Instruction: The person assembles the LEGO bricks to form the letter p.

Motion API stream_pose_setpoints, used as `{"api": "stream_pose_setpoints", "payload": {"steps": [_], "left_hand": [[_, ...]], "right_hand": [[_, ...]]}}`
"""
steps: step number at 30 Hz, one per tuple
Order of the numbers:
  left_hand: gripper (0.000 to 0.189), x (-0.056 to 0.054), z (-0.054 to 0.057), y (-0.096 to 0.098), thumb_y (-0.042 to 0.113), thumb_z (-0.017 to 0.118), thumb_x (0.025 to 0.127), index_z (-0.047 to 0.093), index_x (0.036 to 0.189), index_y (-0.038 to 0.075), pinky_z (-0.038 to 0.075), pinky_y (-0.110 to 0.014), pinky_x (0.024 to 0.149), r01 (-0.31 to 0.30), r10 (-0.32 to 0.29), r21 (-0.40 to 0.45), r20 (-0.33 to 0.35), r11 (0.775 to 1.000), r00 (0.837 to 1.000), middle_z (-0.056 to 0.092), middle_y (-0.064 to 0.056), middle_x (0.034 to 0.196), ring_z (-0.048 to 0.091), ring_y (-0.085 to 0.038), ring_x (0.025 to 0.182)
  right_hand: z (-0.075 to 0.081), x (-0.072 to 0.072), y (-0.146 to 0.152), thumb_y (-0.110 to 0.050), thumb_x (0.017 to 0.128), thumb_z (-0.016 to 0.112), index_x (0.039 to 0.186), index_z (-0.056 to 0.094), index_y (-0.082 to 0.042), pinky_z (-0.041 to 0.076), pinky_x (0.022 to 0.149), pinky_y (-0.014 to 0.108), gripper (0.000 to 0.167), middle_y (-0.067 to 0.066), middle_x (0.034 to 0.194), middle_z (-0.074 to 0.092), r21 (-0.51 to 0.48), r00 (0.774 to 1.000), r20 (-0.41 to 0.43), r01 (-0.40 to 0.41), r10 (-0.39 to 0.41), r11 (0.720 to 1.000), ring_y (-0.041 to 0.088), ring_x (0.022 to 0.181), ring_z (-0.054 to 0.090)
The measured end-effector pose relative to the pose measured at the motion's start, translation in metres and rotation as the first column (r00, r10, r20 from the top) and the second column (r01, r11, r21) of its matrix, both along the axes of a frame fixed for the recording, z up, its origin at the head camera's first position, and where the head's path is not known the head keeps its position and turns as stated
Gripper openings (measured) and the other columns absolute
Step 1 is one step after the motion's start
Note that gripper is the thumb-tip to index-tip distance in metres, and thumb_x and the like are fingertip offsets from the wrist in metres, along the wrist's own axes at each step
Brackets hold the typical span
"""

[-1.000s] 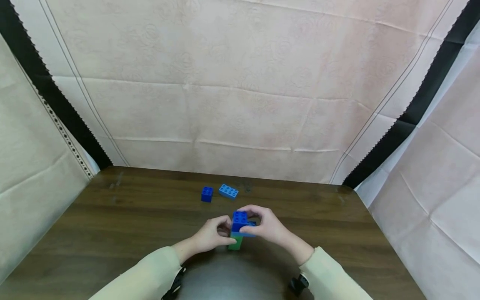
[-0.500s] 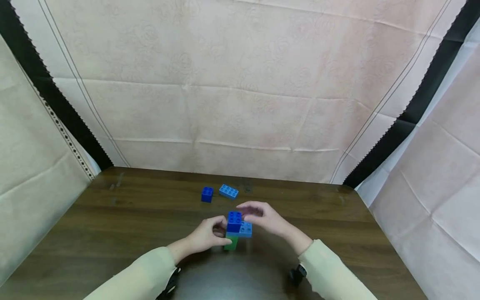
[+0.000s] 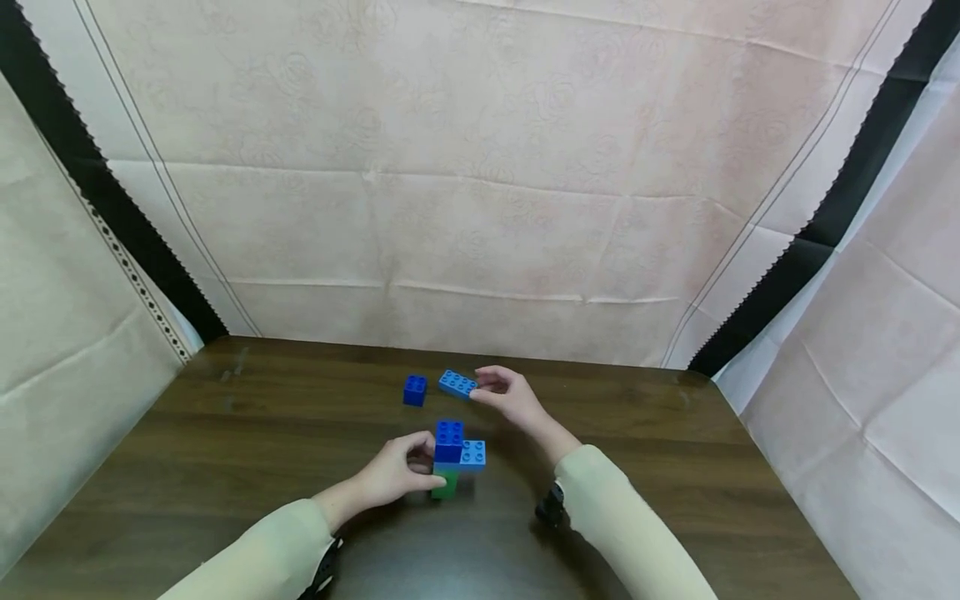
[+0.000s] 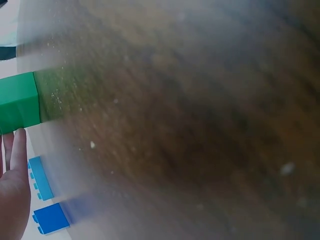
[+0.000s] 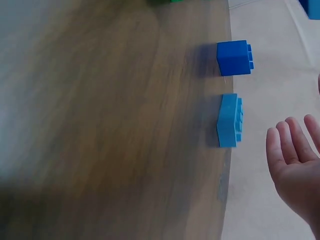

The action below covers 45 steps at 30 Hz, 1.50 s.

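Note:
On the table stands a stack of toy building bricks: a green brick (image 3: 446,485) at the bottom, a light blue brick (image 3: 472,454) jutting out to the right above it, and a dark blue brick (image 3: 449,440) on top. My left hand (image 3: 390,473) grips the green brick from the left, its thumb across the front. In the left wrist view, fingertips lie at the edge of the green brick (image 4: 21,102). My right hand (image 3: 512,398) is at the right end of a loose light blue brick (image 3: 457,383), thumb and fingers parted around nothing.
Left of the loose light blue brick lies a small dark blue brick (image 3: 415,389). Both sit near the far edge of the brown wooden table (image 3: 300,417). A pale fabric sheet (image 3: 450,208) rises behind the table.
My right hand has let go of the stack and moved away from me to the loose light blue brick. My left hand has shifted the stack slightly left.

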<state>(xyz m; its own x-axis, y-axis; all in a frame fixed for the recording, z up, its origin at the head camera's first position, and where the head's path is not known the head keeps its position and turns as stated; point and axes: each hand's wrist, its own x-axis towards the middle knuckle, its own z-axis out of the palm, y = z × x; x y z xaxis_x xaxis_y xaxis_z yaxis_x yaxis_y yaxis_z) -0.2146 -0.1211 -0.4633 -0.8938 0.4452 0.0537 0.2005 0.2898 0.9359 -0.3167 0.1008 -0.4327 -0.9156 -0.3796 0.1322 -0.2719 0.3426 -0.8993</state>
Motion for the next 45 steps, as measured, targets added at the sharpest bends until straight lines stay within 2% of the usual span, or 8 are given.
{"api": "stream_pose_setpoints", "payload": {"steps": [7, 11, 22, 27, 34, 39, 45], "left_hand": [[0.03, 0.003, 0.0, -0.006, 0.018, 0.075, 0.079, 0.054, 0.097, 0.005, 0.054, -0.029, 0.084, 0.003, -0.003, 0.004, -0.003, 1.0, 1.0, 0.062, -0.009, 0.101, 0.061, -0.02, 0.098], [0.031, 0.006, 0.001, -0.01, 0.019, 0.075, 0.079, 0.053, 0.096, 0.005, 0.054, -0.03, 0.084, -0.005, 0.005, -0.011, -0.005, 1.0, 1.0, 0.061, -0.01, 0.101, 0.061, -0.021, 0.098], [0.029, 0.011, 0.002, -0.007, 0.016, 0.074, 0.08, 0.055, 0.098, 0.004, 0.054, -0.03, 0.085, 0.002, -0.002, 0.001, 0.019, 1.0, 1.0, 0.062, -0.009, 0.101, 0.061, -0.02, 0.096], [0.031, 0.014, 0.002, -0.006, 0.018, 0.075, 0.08, 0.055, 0.1, 0.003, 0.054, -0.03, 0.086, 0.008, -0.008, 0.0, 0.037, 1.0, 0.999, 0.063, -0.009, 0.102, 0.061, -0.02, 0.097], [0.032, 0.018, 0.003, -0.009, 0.017, 0.075, 0.079, 0.056, 0.102, 0.003, 0.054, -0.03, 0.086, 0.005, -0.005, 0.003, 0.045, 1.0, 0.999, 0.063, -0.01, 0.103, 0.062, -0.021, 0.098], [0.032, 0.019, 0.003, -0.007, 0.018, 0.075, 0.079, 0.056, 0.1, 0.003, 0.054, -0.031, 0.086, 0.013, -0.013, 0.006, 0.042, 1.0, 0.999, 0.063, -0.009, 0.102, 0.061, -0.019, 0.098], [0.031, 0.021, 0.003, -0.005, 0.018, 0.075, 0.079, 0.054, 0.097, 0.004, 0.054, -0.031, 0.086, 0.022, -0.023, 0.015, 0.037, 1.0, 0.999, 0.062, -0.008, 0.1, 0.061, -0.017, 0.096]], "right_hand": [[-0.002, -0.01, -0.025, -0.016, 0.084, 0.07, 0.121, 0.057, 0.0, 0.05, 0.09, 0.039, 0.042, 0.021, 0.119, 0.061, 0.0, 1.0, 0.004, -0.022, 0.022, 1.0, 0.027, 0.1, 0.06], [-0.012, -0.016, -0.036, -0.02, 0.082, 0.072, 0.122, 0.057, -0.003, 0.051, 0.088, 0.037, 0.046, 0.016, 0.118, 0.063, 0.007, 1.0, 0.016, -0.004, 0.004, 1.0, 0.025, 0.1, 0.059], [-0.023, -0.013, -0.052, -0.022, 0.084, 0.07, 0.128, 0.053, -0.003, 0.052, 0.088, 0.04, 0.051, 0.018, 0.127, 0.058, 0.057, 0.999, 0.033, -0.03, 0.029, 0.998, 0.029, 0.105, 0.058], [-0.026, -0.012, -0.057, -0.023, 0.083, 0.071, 0.132, 0.05, -0.005, 0.054, 0.084, 0.037, 0.056, 0.015, 0.132, 0.055, 0.06, 0.995, 0.084, -0.063, 0.058, 0.996, 0.029, 0.106, 0.059], [-0.025, -0.011, -0.066, -0.026, 0.082, 0.072, 0.133, 0.05, -0.007, 0.056, 0.079, 0.034, 0.059, 0.015, 0.128, 0.057, 0.094, 0.993, 0.097, -0.08, 0.071, 0.992, 0.026, 0.1, 0.06], [-0.024, -0.009, -0.069, -0.024, 0.082, 0.072, 0.131, 0.052, -0.007, 0.056, 0.075, 0.032, 0.055, 0.016, 0.124, 0.059, 0.122, 0.993, 0.106, -0.07, 0.057, 0.99, 0.025, 0.096, 0.062], [-0.025, -0.006, -0.071, -0.023, 0.084, 0.07, 0.117, 0.062, -0.009, 0.054, 0.074, 0.03, 0.037, 0.013, 0.111, 0.064, 0.165, 0.997, 0.066, -0.039, 0.029, 0.985, 0.021, 0.092, 0.062]]}}
